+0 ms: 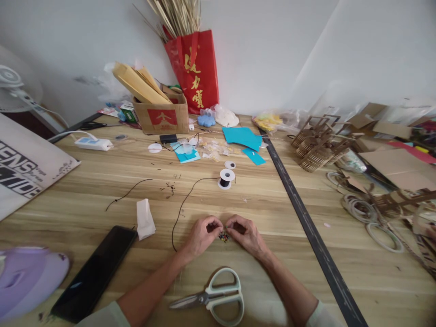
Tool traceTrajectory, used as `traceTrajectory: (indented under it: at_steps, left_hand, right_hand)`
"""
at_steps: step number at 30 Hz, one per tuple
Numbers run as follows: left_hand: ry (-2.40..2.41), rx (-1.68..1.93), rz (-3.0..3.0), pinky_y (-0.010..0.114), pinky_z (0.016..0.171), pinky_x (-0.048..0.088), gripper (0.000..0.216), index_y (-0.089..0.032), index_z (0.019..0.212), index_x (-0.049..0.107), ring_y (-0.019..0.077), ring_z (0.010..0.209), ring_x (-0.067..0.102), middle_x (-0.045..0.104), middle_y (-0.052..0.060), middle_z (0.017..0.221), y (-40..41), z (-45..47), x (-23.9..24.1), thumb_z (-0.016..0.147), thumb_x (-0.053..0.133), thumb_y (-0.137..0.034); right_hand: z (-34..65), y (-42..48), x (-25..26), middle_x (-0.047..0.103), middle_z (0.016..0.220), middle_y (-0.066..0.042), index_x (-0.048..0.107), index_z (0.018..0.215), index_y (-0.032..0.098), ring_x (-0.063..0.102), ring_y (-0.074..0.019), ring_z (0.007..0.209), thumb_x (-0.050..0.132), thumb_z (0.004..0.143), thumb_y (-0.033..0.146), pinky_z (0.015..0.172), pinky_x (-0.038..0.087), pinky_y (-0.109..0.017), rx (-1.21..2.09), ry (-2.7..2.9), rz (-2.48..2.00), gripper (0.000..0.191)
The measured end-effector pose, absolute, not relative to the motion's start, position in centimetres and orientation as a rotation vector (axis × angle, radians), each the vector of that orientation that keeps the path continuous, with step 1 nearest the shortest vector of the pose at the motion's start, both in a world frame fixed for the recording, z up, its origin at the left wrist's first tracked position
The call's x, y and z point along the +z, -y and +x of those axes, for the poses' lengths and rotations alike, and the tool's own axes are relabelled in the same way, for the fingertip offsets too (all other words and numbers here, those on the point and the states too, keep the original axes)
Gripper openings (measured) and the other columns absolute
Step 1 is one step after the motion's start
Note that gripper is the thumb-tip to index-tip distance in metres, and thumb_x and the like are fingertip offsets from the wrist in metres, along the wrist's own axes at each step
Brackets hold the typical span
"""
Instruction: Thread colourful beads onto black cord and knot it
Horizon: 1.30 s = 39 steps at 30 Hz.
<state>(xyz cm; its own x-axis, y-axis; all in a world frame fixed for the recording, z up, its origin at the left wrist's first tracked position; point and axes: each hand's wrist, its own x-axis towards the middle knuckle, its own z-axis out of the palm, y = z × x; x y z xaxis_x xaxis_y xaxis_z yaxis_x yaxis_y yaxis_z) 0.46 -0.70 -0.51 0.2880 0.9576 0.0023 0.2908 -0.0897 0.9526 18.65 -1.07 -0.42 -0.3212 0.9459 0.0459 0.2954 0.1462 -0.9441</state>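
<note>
Two pinched hands over a little heap of beads

Near middle of a wood-grain table [282,204]. Left hand [204,234] and right hand [248,234] face each other, fingertips nearly meeting. Each has thumb and forefinger closed in a pinch; what sits between them is too small to make out. Multicoloured beads [224,237] lie in a small cluster just under and between the fingertips.

Black cord [182,204] runs from a white spool [225,180], farther off beyond the hands, curving left and then near to pass out of sight by the left forearm. Scissors [207,297] on the near side, between the forearms, blades to the left, pale handles to the right.

Left of the hands: folded white paper [145,219], a dark phone [97,272], a loose cord piece [127,194], scattered black bits [168,188]. Far side: blue card [240,137], a carton [161,117], a red bag [200,68] holding dry stalks [177,17]. Woven baskets [311,143] far right.
</note>
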Motion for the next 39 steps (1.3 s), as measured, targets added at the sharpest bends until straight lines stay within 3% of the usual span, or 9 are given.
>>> traceTrajectory:
  at_steps: [39]
  left_hand:
    - [-1.226,0.821,1.627,0.024,0.063,0.045,0.009,-0.014,0.072,0.064,0.0145,0.065,0.058,0.065,0.003,0.069,0.75,0.66,-0.51,0.074,0.056,-0.016]
  right_hand:
    - [18.58,1.02,-0.1,0.061,0.07,-0.002,0.063,0.081,0.015,0.054,-0.0125,0.06,0.061,0.081,0.027,0.056,0.042,-0.022,1.203,1.758,-1.195,0.012]
